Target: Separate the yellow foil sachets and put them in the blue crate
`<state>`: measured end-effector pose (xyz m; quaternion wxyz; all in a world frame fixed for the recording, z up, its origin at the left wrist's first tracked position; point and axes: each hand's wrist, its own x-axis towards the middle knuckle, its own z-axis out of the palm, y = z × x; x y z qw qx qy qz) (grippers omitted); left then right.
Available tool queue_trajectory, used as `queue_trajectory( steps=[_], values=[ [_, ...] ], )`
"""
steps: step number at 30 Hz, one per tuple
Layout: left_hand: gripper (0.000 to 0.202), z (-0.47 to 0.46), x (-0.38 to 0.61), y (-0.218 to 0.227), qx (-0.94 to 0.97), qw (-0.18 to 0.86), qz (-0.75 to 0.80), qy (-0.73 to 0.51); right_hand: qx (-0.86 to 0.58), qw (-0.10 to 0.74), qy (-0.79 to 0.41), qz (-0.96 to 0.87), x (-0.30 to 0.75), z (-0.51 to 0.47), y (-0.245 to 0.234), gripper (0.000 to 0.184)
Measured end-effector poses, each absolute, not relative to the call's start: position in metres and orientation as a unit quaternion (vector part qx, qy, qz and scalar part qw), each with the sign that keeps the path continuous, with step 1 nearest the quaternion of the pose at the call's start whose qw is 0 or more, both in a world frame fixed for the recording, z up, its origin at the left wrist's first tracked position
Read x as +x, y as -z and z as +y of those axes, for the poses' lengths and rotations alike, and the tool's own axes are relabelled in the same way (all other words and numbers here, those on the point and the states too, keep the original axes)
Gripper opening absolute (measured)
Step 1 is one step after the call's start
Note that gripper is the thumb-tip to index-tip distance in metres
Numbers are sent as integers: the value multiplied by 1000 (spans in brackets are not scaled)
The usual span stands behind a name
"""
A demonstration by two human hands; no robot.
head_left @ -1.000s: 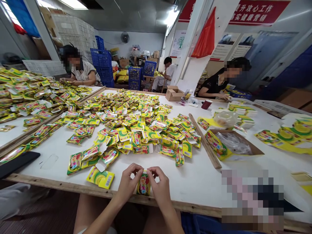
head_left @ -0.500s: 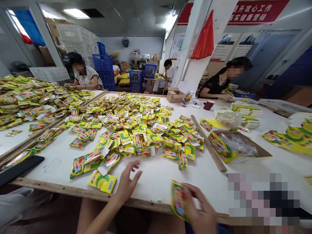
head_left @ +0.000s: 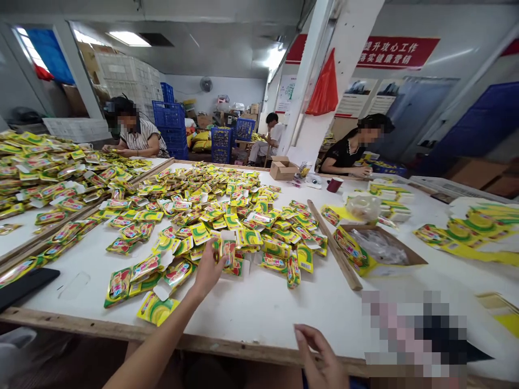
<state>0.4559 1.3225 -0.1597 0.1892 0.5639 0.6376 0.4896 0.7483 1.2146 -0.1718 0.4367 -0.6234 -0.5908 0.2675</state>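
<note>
A big heap of yellow-and-green snack packets [head_left: 227,210] covers the middle of the white table [head_left: 267,308]. My left hand [head_left: 207,269] is stretched forward to the heap's near edge, its fingers pinched on one yellow packet [head_left: 228,253] that stands slightly raised. Down at the table's near wooden edge, my right hand [head_left: 320,359] is open with loosely curled fingers and holds nothing. A few loose packets [head_left: 156,308] lie near the front edge, left of my left arm.
A wooden strip [head_left: 332,243] bounds the heap on the right. Beyond it stands a cardboard box [head_left: 405,254] with a plastic bag in it. A black flat device [head_left: 24,283] lies at the left edge. Three other people sit at the far side.
My hands came apart. The right one carried the packet off to the lower right and is now empty; the left reached forward to the heap and took a new packet.
</note>
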Motion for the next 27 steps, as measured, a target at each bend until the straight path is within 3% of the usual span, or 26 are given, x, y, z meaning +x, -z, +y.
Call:
queue_trajectory(
  steps=[8,13,22,27],
  values=[
    [54,1222,477,182,574,419,511,-483,-463,504,-406,-605,657,1239,183,32],
    [53,1212,474,187,584,404,532,-461,-434,517,-443,-591,639,1241,188,33],
    [45,1217,471,187,618,394,518,-442,-445,454,-431,-641,648,1251,182,25],
    [23,1224,475,180,598,380,513,-485,-452,473,-386,-650,641,1254,182,26]
  ],
)
